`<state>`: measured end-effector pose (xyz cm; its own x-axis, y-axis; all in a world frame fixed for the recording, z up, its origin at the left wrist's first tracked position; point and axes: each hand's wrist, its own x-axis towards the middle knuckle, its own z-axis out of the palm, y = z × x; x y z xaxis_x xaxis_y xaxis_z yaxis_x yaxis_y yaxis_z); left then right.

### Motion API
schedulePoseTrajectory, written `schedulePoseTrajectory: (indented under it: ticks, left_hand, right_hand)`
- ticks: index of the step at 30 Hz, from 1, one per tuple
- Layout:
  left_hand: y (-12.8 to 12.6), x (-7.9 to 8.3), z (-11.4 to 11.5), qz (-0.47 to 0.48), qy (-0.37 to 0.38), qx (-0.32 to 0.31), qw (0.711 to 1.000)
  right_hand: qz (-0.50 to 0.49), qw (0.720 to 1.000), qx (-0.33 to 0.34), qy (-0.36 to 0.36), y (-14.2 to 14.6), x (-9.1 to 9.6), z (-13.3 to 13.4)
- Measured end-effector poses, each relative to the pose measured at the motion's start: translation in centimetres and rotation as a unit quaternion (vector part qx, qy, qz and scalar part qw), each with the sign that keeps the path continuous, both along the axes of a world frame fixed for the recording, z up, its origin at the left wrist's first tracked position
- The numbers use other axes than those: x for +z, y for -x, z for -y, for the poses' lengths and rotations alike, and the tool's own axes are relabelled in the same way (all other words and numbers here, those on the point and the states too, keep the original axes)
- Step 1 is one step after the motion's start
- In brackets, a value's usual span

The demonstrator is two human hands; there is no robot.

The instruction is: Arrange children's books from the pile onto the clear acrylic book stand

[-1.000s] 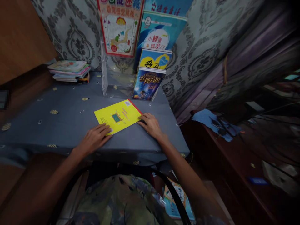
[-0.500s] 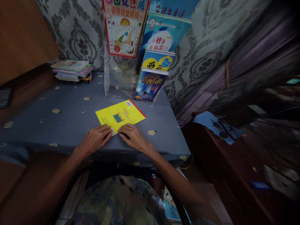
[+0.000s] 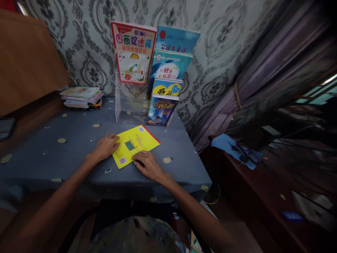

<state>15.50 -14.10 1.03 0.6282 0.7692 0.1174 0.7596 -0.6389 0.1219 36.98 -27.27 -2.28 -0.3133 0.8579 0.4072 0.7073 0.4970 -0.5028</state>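
A thin yellow book (image 3: pixel 135 142) with a red spine lies on the cloth-covered table, its cover marked with a small green chalkboard picture, a barcode and a QR code. My left hand (image 3: pixel 105 147) grips the book's left edge, fingertips over the cover. Along the near right edge, my right hand (image 3: pixel 147 164) holds the book with bent fingers pressed together. Both thumbs are partly hidden. Beyond the book stands a clear display rack (image 3: pixel 118 102) carrying several upright books, including a red-bordered book (image 3: pixel 135 66) and a dark blue book (image 3: pixel 161 111).
At the back left is a pile of books (image 3: pixel 81 96). The grey tablecloth (image 3: pixel 79 154) has pineapple prints. A wooden panel (image 3: pixel 28 59) rises at the left; a curtain (image 3: pixel 223 95) hangs at the right. A blue cloth (image 3: pixel 226 144) with dark items lies on a brown surface.
My left hand has moved from the book's near edge up to its left edge. The book has turned slightly, baring its QR code. The view has tilted up, showing more of the rack.
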Motion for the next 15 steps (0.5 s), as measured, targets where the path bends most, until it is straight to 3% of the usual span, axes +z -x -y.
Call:
schedulePoseTrajectory:
  ticks: [9, 15]
  left_hand:
    - [-2.4, 0.1, -2.5, 0.001, 0.034, 0.051, 0.998]
    - [-3.1, 0.4, -4.7, 0.018, 0.134, 0.077, 0.988]
  right_hand:
    - [0.021, 0.991, -0.129, 0.020, -3.2, 0.0, -1.2]
    - [0.035, 0.985, -0.165, 0.022, -3.5, 0.0, -1.5]
